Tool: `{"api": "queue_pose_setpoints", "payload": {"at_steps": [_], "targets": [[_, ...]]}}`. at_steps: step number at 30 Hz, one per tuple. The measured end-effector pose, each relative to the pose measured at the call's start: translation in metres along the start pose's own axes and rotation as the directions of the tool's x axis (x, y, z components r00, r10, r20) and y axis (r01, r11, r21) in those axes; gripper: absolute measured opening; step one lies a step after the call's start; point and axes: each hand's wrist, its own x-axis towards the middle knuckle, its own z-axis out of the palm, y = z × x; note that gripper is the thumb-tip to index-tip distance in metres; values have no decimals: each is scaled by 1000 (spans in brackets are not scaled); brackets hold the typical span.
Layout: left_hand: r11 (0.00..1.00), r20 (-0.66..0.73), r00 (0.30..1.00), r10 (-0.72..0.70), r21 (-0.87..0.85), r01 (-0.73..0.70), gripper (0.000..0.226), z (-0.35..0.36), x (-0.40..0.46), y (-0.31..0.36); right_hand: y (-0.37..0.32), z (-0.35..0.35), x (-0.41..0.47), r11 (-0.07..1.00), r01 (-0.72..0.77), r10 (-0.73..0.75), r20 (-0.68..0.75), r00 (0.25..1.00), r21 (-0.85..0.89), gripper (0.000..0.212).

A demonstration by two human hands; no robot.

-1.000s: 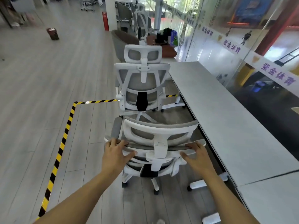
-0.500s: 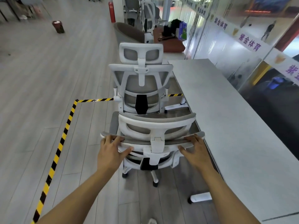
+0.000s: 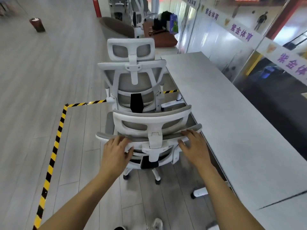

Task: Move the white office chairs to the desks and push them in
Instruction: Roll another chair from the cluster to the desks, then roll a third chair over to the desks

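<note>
A white office chair (image 3: 152,123) with grey mesh stands right in front of me, its back toward me, beside the long grey desk (image 3: 232,122) on the right. My left hand (image 3: 116,151) grips the left end of the chair's backrest top. My right hand (image 3: 194,146) rests on the right end of the same bar, fingers curled over it. A second white office chair (image 3: 132,77) stands just beyond the first, also with its back to me, at the desk's left edge.
Yellow-black floor tape (image 3: 54,146) runs along the left and turns right behind the far chair. White desk feet (image 3: 199,192) jut out by the near chair's wheels. A glass wall (image 3: 249,35) lines the right. A grey armchair (image 3: 116,27) and more chairs stand farther back.
The near chair has rolled forward with both hands on its backrest, closing up behind the far chair. I have walked forward along the desk.
</note>
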Motion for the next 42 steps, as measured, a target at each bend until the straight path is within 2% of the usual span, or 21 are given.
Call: {"api": "queue_pose_setpoints", "payload": {"at_steps": [6,10,14,19,22,27,32,38,42], "targets": [[972,3,973,230,-55,-229,27,-22,-3,32,-36,-5,-38,999,-39,38,-129,991,-1,44],[898,10,902,431,-102,-428,30,-36,-1,49,-65,-17,-82,993,-111,101,-187,977,-44,43],[777,94,777,623,-183,-602,35,-49,-8,68,-100,-35,-145,961,-274,245,-317,916,-47,42],[588,138,576,806,-306,-749,39,-53,-44,94,-127,-43,-237,871,-492,438,-432,788,-15,45],[460,117,454,884,-395,-795,37,-52,-84,122,-137,-52,-306,786,-618,525,-497,690,-27,45],[228,94,210,973,-504,-833,43,-58,-173,185,-151,-74,-431,608,-793,638,-623,452,47,45],[24,40,0,999,-590,-807,43,-73,-286,249,-171,-88,-562,452,-877,671,-710,215,162,47],[-220,-10,-272,962,-618,-755,43,-95,-452,317,-194,-106,-733,240,-941,679,-734,-13,238,50],[-307,-31,-368,929,-619,-723,44,-115,-562,348,-213,-112,-843,80,-958,649,-743,-161,277,48]]}}
